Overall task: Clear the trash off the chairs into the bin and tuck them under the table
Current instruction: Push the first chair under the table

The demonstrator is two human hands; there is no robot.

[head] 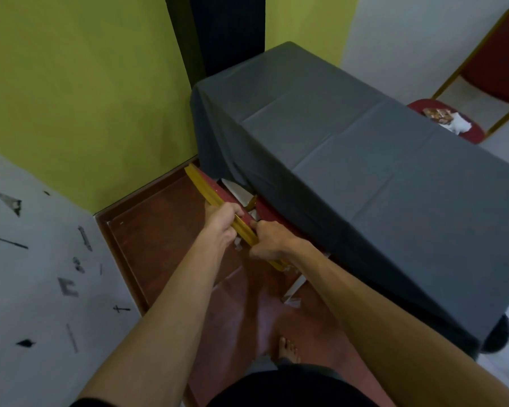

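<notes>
Now | both hands (247, 230) clamped on chair backrest (218, 198) | beside table (350, 148)

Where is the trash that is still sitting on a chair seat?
In the head view it is at the upper right: a wrapper and crumpled paper on the red seat of the far chair, just beyond the grey-clothed table.

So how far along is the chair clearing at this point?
Partly done at best. Both hands, left hand and right hand, grip the gold top rail of the near chair, which sits close against the draped table; white scraps show by its seat. Left: the far chair carries a wrapper and crumpled paper and stands out from the table. No bin in view.
</notes>
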